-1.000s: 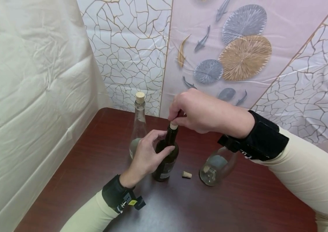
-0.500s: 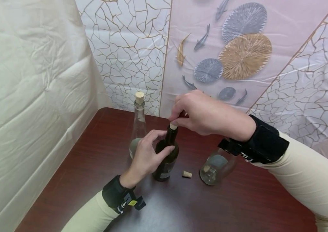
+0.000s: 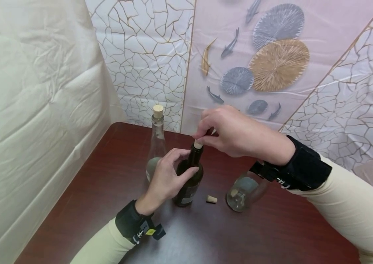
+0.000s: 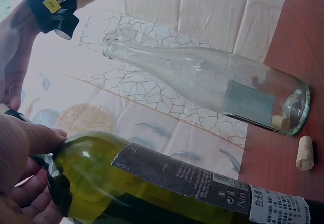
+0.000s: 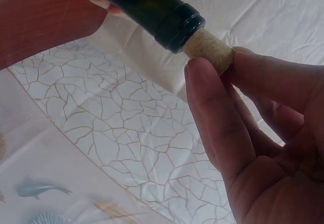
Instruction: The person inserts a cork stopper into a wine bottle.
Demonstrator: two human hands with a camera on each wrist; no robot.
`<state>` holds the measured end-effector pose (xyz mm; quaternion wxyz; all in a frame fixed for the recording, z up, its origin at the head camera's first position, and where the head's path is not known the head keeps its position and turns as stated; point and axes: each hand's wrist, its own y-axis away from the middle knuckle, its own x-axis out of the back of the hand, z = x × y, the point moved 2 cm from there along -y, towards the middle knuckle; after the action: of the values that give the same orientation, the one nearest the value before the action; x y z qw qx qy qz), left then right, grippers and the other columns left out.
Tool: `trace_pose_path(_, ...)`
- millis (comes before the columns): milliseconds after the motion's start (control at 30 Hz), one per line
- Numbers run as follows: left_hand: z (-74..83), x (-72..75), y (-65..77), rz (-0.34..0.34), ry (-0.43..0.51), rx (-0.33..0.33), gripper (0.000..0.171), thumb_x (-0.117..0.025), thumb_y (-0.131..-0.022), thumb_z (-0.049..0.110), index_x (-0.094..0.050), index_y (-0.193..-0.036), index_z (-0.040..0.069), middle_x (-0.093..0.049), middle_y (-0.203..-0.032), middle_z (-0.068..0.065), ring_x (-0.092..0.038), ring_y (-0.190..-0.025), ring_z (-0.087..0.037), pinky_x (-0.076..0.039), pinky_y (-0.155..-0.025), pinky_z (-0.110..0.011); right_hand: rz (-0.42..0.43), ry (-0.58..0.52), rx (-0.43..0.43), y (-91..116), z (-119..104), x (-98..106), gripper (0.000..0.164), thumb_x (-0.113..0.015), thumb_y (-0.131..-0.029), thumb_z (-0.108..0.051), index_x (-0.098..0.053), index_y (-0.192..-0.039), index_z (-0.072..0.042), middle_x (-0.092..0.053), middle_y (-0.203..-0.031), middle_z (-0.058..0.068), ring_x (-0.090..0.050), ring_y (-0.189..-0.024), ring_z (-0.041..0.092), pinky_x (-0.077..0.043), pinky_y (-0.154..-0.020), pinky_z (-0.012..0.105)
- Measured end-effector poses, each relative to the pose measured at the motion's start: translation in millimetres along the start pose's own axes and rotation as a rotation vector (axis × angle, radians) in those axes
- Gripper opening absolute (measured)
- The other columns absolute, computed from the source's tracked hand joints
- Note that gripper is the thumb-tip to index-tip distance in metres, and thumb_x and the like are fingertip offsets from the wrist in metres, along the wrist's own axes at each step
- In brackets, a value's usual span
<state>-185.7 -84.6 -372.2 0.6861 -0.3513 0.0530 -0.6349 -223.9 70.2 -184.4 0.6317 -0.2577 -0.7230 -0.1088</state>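
A dark green wine bottle [image 3: 191, 187] stands upright on the table, with labels [image 4: 187, 178] on its side. My left hand [image 3: 168, 176] grips it round the shoulder and lower neck, thumb on the near side. A pale cork [image 5: 208, 49] sits at the bottle's mouth, part of it outside the rim. My right hand [image 3: 232, 130] pinches that cork between thumb and fingertips, as the right wrist view shows closely. How deep the cork goes inside the dark neck cannot be seen.
Behind my left hand stands a clear bottle with a cork [image 3: 158, 111] in its mouth. A loose cork [image 3: 211, 199] lies right of the green bottle. Further right is an uncorked clear bottle [image 4: 202, 77] with a cork inside. Patterned cloth [image 3: 153, 55] hangs behind the brown table [image 3: 84, 205].
My right hand has shifted slightly right and down, still pinching the cork at the bottle's mouth. The left hand's hold and the other things look unchanged.
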Motion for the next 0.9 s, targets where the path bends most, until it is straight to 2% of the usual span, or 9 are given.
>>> trace_pose_path(167,0.7,0.3,-1.1,-0.006,0.010,0.010,0.040,-0.085,-0.088,0.016,-0.067,-0.124,0.009,-0.071,-0.117,-0.007,-0.071,-0.110,-0.020,-0.060,-0.095,-0.039,0.049,0.019,0.010,2.9,-0.6,-4.4,0.011,-0.077,-0.092,-0.003,-0.082,-0.096,-0.012,-0.071,-0.088,0.001,-0.070,-0.087,0.019,-0.058,-0.080,0.038)
trace_pose_path(300,-0.7,-0.9,-4.3,-0.011,0.006,0.008,0.040,-0.084,-0.089,0.015,-0.066,-0.124,0.009,-0.070,-0.119,-0.007,-0.070,-0.113,-0.021,-0.059,-0.100,-0.040,0.143,0.027,0.003,8.8,-0.7,-11.9,0.010,-0.075,-0.094,-0.004,-0.082,-0.096,-0.011,-0.073,-0.094,0.002,-0.072,-0.090,0.020,-0.059,-0.082,0.038)
trace_pose_path(400,-2.7,-3.1,-9.4,-0.019,-0.006,0.009,0.040,-0.083,-0.090,0.015,-0.065,-0.126,0.008,-0.070,-0.121,-0.008,-0.070,-0.114,-0.021,-0.059,-0.101,-0.039,0.304,-0.014,0.000,16.9,1.5,-19.0,0.009,-0.076,-0.094,-0.005,-0.082,-0.100,-0.009,-0.075,-0.101,0.002,-0.073,-0.096,0.019,-0.059,-0.086,0.037)
trace_pose_path(467,-5.4,-5.2,-12.7,-0.025,-0.009,0.019,0.041,-0.082,-0.091,0.016,-0.065,-0.127,0.008,-0.069,-0.121,-0.008,-0.070,-0.115,-0.022,-0.059,-0.101,-0.039,0.444,-0.072,0.004,22.6,3.6,-25.6,0.011,-0.076,-0.094,-0.005,-0.081,-0.103,-0.008,-0.076,-0.104,0.003,-0.072,-0.097,0.016,-0.059,-0.088,0.030)
trace_pose_path(567,-9.3,-8.2,-18.2,-0.027,-0.019,0.031,0.041,-0.081,-0.093,0.017,-0.064,-0.129,0.009,-0.069,-0.122,-0.008,-0.069,-0.116,-0.023,-0.059,-0.102,-0.042,0.646,-0.146,-0.008,34.2,6.1,-39.9,0.015,-0.077,-0.093,-0.003,-0.081,-0.107,-0.007,-0.076,-0.103,0.005,-0.069,-0.089,0.012,-0.056,-0.082,0.019)
trace_pose_path(633,-12.2,-10.2,-22.4,-0.023,-0.022,0.027,0.041,-0.080,-0.093,0.017,-0.064,-0.130,0.007,-0.069,-0.123,-0.010,-0.069,-0.118,-0.026,-0.058,-0.102,-0.045,0.738,-0.182,-0.020,41.9,6.8,-53.0,0.015,-0.077,-0.093,-0.002,-0.081,-0.106,-0.006,-0.075,-0.100,0.006,-0.066,-0.085,0.011,-0.052,-0.079,0.013)
trace_pose_path(733,-15.3,-12.5,-29.2,-0.004,-0.041,0.013,0.042,-0.080,-0.093,0.017,-0.064,-0.130,0.006,-0.069,-0.124,-0.013,-0.068,-0.118,-0.029,-0.057,-0.102,-0.047,0.824,-0.225,-0.046,52.9,6.6,-75.1,0.016,-0.077,-0.091,-0.001,-0.081,-0.105,-0.007,-0.075,-0.098,0.007,-0.066,-0.086,0.013,-0.049,-0.079,0.013)
trace_pose_path(900,-18.4,-19.1,-40.4,0.020,-0.065,0.030,0.043,-0.079,-0.094,0.017,-0.064,-0.133,0.005,-0.068,-0.124,-0.014,-0.067,-0.116,-0.029,-0.057,-0.101,-0.046,0.899,-0.302,-0.084,71.3,8.2,-103.4,0.020,-0.075,-0.091,0.002,-0.081,-0.107,-0.009,-0.074,-0.098,0.006,-0.066,-0.089,0.011,-0.050,-0.080,0.014)
